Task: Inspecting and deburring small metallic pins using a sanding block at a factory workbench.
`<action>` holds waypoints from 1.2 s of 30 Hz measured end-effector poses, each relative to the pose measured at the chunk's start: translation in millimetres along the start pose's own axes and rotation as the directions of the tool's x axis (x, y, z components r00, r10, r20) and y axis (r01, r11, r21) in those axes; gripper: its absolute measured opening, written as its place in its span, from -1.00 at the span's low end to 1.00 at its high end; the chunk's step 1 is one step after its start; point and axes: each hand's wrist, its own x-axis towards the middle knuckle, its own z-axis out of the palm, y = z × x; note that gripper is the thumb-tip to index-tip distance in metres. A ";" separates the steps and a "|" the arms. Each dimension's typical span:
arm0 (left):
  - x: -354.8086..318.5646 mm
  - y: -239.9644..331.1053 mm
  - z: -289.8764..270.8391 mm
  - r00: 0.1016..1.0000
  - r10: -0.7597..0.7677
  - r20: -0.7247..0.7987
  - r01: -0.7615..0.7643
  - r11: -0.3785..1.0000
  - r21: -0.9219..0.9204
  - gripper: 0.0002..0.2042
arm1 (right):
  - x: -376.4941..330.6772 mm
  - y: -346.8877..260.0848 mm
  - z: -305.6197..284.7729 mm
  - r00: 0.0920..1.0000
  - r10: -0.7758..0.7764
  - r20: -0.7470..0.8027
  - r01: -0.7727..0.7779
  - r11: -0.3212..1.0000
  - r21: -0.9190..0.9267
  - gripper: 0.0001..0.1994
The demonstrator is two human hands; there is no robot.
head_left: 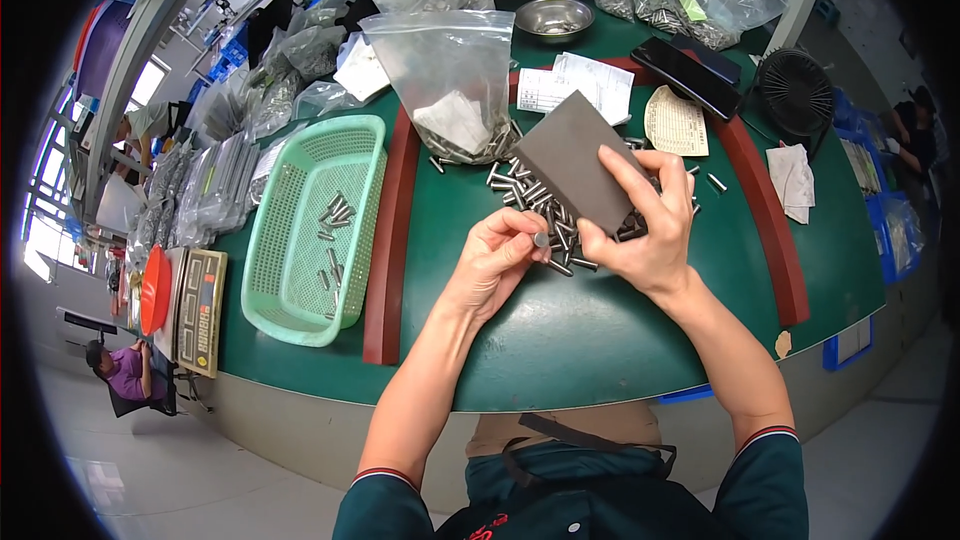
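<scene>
Pinched between the fingertips of my left hand [492,258] is a small metal pin [541,239], its flat round end facing up. My right hand [650,225] grips a dark grey rectangular block [572,155] by its lower right edge, tilted over the table. Beneath the block and around both hands lies a heap of shiny metal pins [515,180], partly hidden by the block and my right hand. To the left, a light green plastic basket [290,325] contains several similar pins [336,210].
Dark red bars [388,270] frame the work area on the green table [560,360]. Behind the heap stand a clear bag of pins [440,60], papers [600,80] and a metal bowl [555,18]. A phone [687,75] and small black fan [795,88] sit back right; a scale [202,310] is left.
</scene>
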 end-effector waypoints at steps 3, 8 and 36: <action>-0.5 -4.0 18.8 0.940 -0.050 -0.338 0.097 0.988 0.123 -0.74 | -7.3 -24.8 -10.5 0.975 -0.197 0.107 0.170 0.962 0.215 -0.36; 1.7 0.4 5.5 0.999 0.040 -0.036 -0.034 0.985 0.168 -0.81 | 0.3 0.9 4.1 0.973 0.164 0.159 -0.189 0.969 0.157 -0.43; 2.9 -1.5 -5.0 0.998 0.012 -0.067 -0.023 0.987 -0.162 -0.76 | -4.3 1.4 -3.9 0.906 0.364 0.217 -0.422 0.823 0.381 -0.49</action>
